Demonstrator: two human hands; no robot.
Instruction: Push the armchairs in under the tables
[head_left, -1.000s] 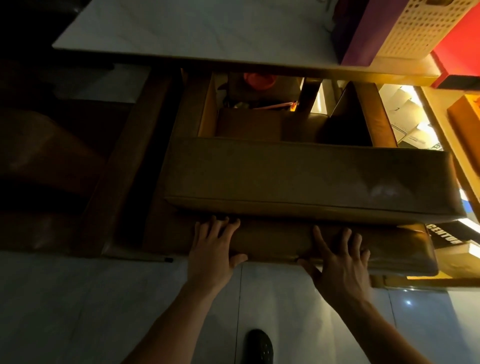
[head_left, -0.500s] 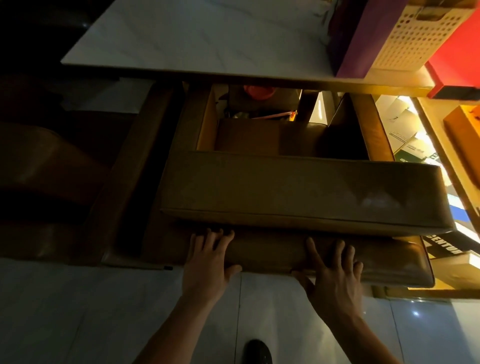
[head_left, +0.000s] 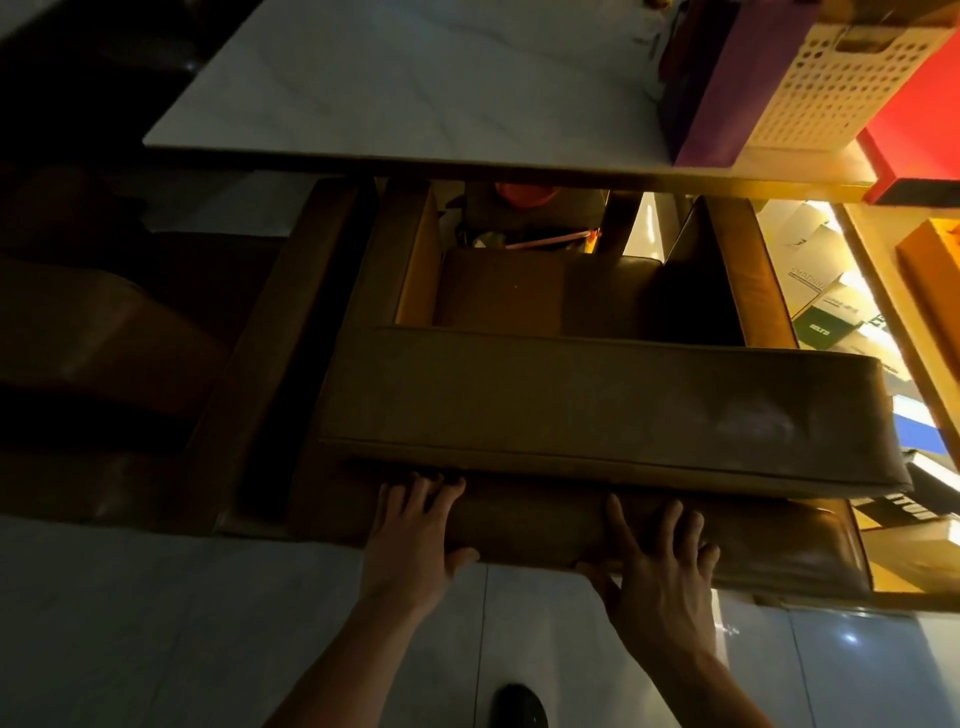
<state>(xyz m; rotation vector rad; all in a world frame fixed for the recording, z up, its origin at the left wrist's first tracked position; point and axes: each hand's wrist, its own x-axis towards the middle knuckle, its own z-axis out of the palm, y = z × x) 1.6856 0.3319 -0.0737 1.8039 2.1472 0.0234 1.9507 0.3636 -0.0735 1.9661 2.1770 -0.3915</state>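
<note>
A: Down at the back of the armchair (head_left: 597, 410), both hands were on the leather. The left hand (head_left: 410, 540) lay flat against the lower back panel, fingers straight and spread, thumb hooked under the bottom edge.

B: And the right hand (head_left: 660, 566)?

A: Same story. It was spread wide on that panel, fingers fanned out, thumb tucked beneath the edge. Neither hand was wrapped round anything; both were pressing with open palms.

B: Where was the chair sitting?

A: Its front end was tucked beneath the pale bench (head_left: 405, 88), with the seat cushion (head_left: 550, 291) and both armrests partly under the top. The thick backrest stood out on the near side, above the white tiled floor (head_left: 156, 623).

B: Anything on the bench?

A: At its right end stood a purple box (head_left: 727, 88), with a white perforated basket (head_left: 826, 88) just beside it, and a red box (head_left: 919, 119) further right. To the left was a second dark armchair (head_left: 104, 364), close beside the first. A dark shoe (head_left: 519, 706) showed at the bottom edge, between the forearms.
</note>
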